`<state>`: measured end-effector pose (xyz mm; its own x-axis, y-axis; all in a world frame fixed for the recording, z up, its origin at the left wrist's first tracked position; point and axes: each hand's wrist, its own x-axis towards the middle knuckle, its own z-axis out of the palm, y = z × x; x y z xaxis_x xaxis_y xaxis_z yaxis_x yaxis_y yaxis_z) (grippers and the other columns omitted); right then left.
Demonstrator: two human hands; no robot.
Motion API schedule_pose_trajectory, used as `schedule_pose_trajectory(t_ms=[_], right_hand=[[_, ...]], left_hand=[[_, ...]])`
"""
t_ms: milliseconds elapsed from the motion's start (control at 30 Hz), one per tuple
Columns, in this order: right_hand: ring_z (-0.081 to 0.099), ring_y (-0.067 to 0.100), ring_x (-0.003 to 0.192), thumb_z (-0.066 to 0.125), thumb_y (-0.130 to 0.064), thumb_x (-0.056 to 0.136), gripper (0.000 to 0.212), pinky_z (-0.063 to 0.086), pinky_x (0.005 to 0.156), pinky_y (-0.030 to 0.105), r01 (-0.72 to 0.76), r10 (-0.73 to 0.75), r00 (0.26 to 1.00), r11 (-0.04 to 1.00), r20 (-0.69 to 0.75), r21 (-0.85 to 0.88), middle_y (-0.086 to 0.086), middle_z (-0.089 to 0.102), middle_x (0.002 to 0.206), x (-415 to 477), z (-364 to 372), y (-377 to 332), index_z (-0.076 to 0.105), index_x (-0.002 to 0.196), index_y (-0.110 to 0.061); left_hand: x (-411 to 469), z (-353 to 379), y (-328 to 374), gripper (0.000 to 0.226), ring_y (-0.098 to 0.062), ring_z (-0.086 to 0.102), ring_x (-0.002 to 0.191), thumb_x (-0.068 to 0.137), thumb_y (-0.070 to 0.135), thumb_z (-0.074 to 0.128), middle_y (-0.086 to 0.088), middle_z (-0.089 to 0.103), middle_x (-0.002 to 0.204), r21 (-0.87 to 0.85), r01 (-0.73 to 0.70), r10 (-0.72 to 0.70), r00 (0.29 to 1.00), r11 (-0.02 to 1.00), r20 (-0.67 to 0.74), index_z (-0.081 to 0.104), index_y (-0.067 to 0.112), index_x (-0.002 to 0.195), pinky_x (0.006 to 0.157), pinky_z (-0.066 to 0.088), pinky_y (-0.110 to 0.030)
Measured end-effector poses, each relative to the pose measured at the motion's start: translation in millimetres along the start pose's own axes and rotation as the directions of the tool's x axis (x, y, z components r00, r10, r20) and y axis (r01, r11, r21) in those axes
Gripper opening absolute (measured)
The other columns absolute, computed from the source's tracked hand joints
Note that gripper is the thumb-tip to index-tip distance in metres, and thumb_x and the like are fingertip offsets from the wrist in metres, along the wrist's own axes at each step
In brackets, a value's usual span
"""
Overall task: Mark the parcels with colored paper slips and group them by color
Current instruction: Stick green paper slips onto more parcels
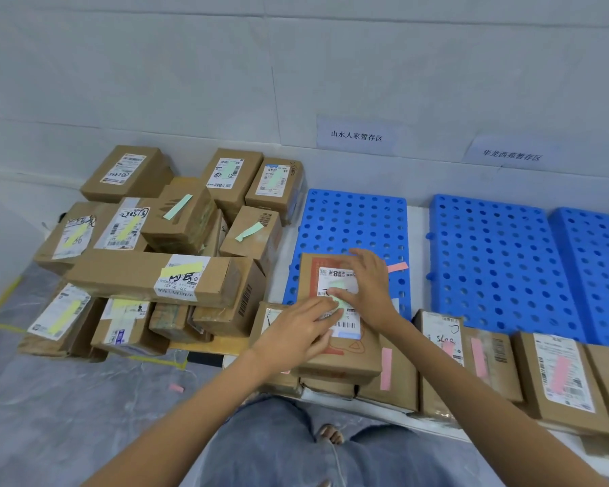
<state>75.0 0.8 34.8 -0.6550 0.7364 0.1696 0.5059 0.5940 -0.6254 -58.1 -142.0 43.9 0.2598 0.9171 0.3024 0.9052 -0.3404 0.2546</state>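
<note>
1. The blue perforated pallets point(489, 254) run across the right half of the frame, mostly bare.
2. A heap of cardboard parcels point(162, 247) fills the left centre, slipped in green and yellow; a row with pink slips point(386, 368) lines the lower right.
3. The parcel being marked point(334, 349) sits at centre frame, stacked on other boxes at the near edge of the left pallet. It looks like a small stiff carton, probably light; I would take it by its two long sides, thumbs clear of the label.
4. The left hand point(297, 333) lies flat with fingers spread, pressing on the label. The right hand point(370, 281) is also open and flat, fingertips on the label, gripping nothing.
5. The green slip point(340, 304) lies on the label between the fingertips, partly covered. It is thin paper, flimsy and easily creased; best smoothed, not pinched.
6. Readable writing: wall signs "山水人家暂存区" point(356, 136) and "华龙西苑暂存区" point(512, 155); the label shows a large "8", the rest too small.
</note>
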Motion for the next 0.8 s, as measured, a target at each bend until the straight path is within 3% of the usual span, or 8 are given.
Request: schedule_pose_trajectory(t_ms=[167,267,367,433,467,567,700,800], right_hand=[[0.034,0.026,0.131,0.074,-0.042,0.078,0.065,0.034,0.105,0.038,-0.343,0.344,0.938,0.918,0.031,0.199,0.006,0.036,0.140,19,6,-5,0.044,0.132,-0.021],[0.024,0.025,0.140,0.071,-0.032,0.083,0.069,0.029,0.109,0.038,-0.402,0.423,0.906,0.853,0.011,0.332,0.010,0.026,0.149,15,-3,-10,0.036,0.140,-0.018],[0.036,0.017,0.133,0.064,-0.032,0.089,0.078,0.035,0.104,0.033,-0.563,0.537,0.820,0.692,0.198,0.452,0.000,0.033,0.148,-13,-29,-14,0.016,0.150,-0.024],[0.048,0.012,0.117,0.061,-0.026,0.091,0.081,0.047,0.090,0.023,-0.638,0.471,0.770,0.571,0.430,0.517,-0.004,0.039,0.145,-38,-36,-16,0.007,0.151,-0.027],[0.048,0.012,0.120,0.062,-0.022,0.091,0.085,0.048,0.092,0.025,-0.649,0.456,0.760,0.551,0.462,0.525,-0.004,0.035,0.149,-45,-35,-14,0.002,0.151,-0.028],[0.041,0.016,0.133,0.066,-0.024,0.087,0.096,0.039,0.108,0.045,-0.577,0.457,0.816,0.617,0.354,0.535,-0.006,0.029,0.154,-19,-49,-20,-0.005,0.151,-0.035],[0.048,0.012,0.128,0.062,-0.015,0.090,0.088,0.041,0.107,0.046,-0.344,0.292,0.937,0.679,0.192,0.648,-0.011,0.041,0.146,85,-91,-71,0.003,0.151,-0.037],[0.049,0.010,0.127,0.058,-0.005,0.092,0.091,0.045,0.103,0.041,-0.157,0.107,0.988,0.711,0.115,0.685,-0.013,0.043,0.145,171,-103,-127,-0.003,0.150,-0.040]], left_hand=[[3,0,-3,0.032,-0.020,0.048,0.122,0.093,0.021,0.050,-0.003,0.060,0.123,-0.085,0.051,-0.051,0.999,0.995,0.000,0.065,0.014,0.121,0.105,0.039,-0.042],[3,1,-6,0.033,-0.013,0.024,0.142,0.094,0.027,0.051,0.002,0.042,0.146,-0.210,0.293,-0.309,0.950,0.933,-0.048,0.060,0.024,0.126,0.117,0.017,-0.043],[2,-4,-7,0.060,-0.008,0.022,0.143,0.093,0.032,0.058,0.007,0.025,0.154,-0.563,0.606,-0.661,0.738,0.562,0.134,0.028,0.023,0.145,0.114,0.025,-0.027],[9,-5,-5,0.068,-0.009,0.048,0.127,0.093,0.028,0.059,0.007,0.047,0.141,-0.742,0.630,-0.636,0.675,0.231,0.375,0.019,0.023,0.147,0.101,0.046,-0.026],[15,-4,-4,0.070,-0.007,0.053,0.122,0.093,0.027,0.060,0.007,0.052,0.136,-0.758,0.633,-0.619,0.660,0.154,0.426,0.018,0.024,0.147,0.097,0.050,-0.029],[45,-25,-13,0.077,-0.011,0.052,0.124,0.087,0.028,0.067,0.004,0.049,0.139,-0.831,0.534,-0.637,0.697,0.154,0.330,0.017,0.032,0.146,0.094,0.053,-0.040],[104,-110,-76,0.077,-0.013,0.050,0.127,0.084,0.020,0.070,0.004,0.051,0.138,-0.905,0.321,-0.629,0.774,0.280,0.080,0.024,0.038,0.143,0.100,0.048,-0.043],[127,-176,-148,0.090,-0.014,0.042,0.134,0.080,0.021,0.071,0.002,0.041,0.148,-0.880,0.293,-0.652,0.758,0.375,-0.026,0.015,0.029,0.150,0.107,0.040,-0.046]])
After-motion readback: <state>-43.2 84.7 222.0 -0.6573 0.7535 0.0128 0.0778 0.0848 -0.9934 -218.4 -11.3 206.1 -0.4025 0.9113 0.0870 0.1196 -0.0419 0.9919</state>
